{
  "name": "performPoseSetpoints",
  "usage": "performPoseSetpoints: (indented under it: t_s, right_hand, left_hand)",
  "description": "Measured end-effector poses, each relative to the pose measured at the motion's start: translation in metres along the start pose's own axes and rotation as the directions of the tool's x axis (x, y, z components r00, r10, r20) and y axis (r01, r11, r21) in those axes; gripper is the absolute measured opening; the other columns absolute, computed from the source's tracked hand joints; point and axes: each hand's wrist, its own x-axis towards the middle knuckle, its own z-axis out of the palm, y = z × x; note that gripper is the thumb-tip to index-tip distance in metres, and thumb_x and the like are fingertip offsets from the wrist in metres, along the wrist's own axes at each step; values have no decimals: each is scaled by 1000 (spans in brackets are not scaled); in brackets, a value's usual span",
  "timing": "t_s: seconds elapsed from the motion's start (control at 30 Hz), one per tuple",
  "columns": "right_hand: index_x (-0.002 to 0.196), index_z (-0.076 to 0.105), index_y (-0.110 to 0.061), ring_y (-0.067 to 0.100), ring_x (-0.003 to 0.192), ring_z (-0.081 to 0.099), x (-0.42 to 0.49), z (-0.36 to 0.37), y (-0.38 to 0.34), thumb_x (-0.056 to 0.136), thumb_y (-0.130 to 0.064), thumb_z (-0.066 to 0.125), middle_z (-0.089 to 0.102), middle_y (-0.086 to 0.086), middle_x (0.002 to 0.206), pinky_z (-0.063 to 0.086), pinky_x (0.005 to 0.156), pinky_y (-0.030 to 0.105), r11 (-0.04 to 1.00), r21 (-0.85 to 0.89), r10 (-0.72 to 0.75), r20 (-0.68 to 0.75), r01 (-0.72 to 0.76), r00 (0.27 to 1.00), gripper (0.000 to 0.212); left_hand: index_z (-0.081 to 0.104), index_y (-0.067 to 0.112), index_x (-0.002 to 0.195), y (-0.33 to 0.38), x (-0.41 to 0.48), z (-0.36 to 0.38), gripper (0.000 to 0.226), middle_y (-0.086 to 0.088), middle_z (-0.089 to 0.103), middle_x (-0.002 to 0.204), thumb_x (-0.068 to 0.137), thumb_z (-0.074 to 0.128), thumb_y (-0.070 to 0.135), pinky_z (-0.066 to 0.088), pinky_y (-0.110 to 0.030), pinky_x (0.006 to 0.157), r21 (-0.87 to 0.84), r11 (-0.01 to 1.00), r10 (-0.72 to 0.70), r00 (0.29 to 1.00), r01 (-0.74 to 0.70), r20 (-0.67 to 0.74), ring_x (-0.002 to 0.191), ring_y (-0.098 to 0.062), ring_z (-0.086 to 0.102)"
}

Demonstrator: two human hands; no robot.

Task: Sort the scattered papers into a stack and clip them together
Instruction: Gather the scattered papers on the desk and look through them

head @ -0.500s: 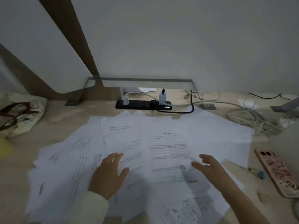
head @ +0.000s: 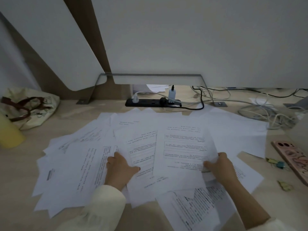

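Several white printed papers (head: 80, 165) lie fanned over the middle of the wooden desk (head: 15, 172). My left hand (head: 120, 169) rests on the sheets left of centre, fingers curled over a sheet's edge. My right hand (head: 220, 165) pinches the right edge of a printed sheet (head: 181, 147) at the centre, thumb on top. Small binder clips (head: 276, 162) lie on the desk to the right of the papers, and one more clip (head: 285, 185) lies nearer the front.
A phone (head: 295, 157) in a patterned case lies at the right edge. A black power strip (head: 150, 102) and tangled cables (head: 263, 112) sit at the back. A cloth bag (head: 28, 107) and a yellow cylinder (head: 8, 132) stand at the left.
Both hands were flat and open above the papers; now the right hand has closed on the centre sheet's edge and the left has curled onto a sheet. The view has shifted slightly.
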Motion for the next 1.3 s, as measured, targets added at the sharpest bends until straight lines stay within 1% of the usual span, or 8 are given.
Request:
performPoseSetpoints:
  t_s: [0.2,0.33,0.47,0.57,0.77,0.93,1.2,1.3]
  right_hand:
    - [110,57,-2,24,90,54,6,-10,-3,93,-13,48,61,14,106,40,76,30,978,118,-167,-38,170,985,22]
    - [97,57,-11,22,81,59,9,-22,-11,91,-10,48,63,12,101,46,76,36,928,345,-143,-25,143,989,11]
    - [109,55,-14,15,84,56,12,-39,-11,93,-7,47,61,3,102,47,72,27,653,756,-72,112,-38,991,19]
    - [83,53,-15,13,69,48,15,-48,-8,92,-7,47,53,1,81,50,54,18,462,872,-98,233,-163,968,13]
    - [116,61,-8,27,98,68,3,-23,-34,92,-16,50,72,10,109,52,83,34,772,631,-274,432,-71,859,28]
    - [110,66,-14,24,95,70,-22,3,-58,91,-22,55,74,5,105,54,87,37,928,355,-305,540,116,785,23]
    - [115,58,-17,14,78,68,-48,16,-58,89,-1,51,70,1,95,52,62,18,929,302,-330,419,213,846,32]
    - [88,65,-21,14,78,62,-59,8,-73,89,0,43,68,-1,87,47,66,21,902,165,-432,298,400,851,31]
  left_hand:
    - [32,2,128,-13,16,7,71,-11,51,117,75,73,27,47,-35,83,-164,986,31,1000,-31,0,104,-27,53]
    - [48,13,103,-18,14,2,21,-6,61,104,87,60,18,49,-32,70,-446,891,110,994,-89,21,86,-18,60]
    - [54,13,96,-20,2,-20,5,-6,64,99,90,54,13,46,-26,63,-654,741,146,987,-152,-64,84,-16,61]
    - [52,7,107,-26,-5,-37,17,-2,65,96,92,51,14,45,-25,60,-702,687,158,981,-190,-111,84,-15,62]
    - [50,5,111,-43,-11,-46,20,-8,69,95,91,51,9,53,-16,49,-706,683,174,981,-186,-90,84,-20,65]
    - [52,10,105,-51,-27,-45,14,-2,71,90,91,51,9,54,-17,49,-730,650,209,973,-212,-96,69,-7,69]
    - [54,31,97,-70,-57,-56,32,12,69,88,92,46,1,53,-15,49,-785,570,280,956,-242,-92,63,4,68]
    - [49,40,97,-86,-67,-76,31,-4,58,115,94,47,9,54,-17,72,-712,555,121,889,-430,-442,90,4,66]
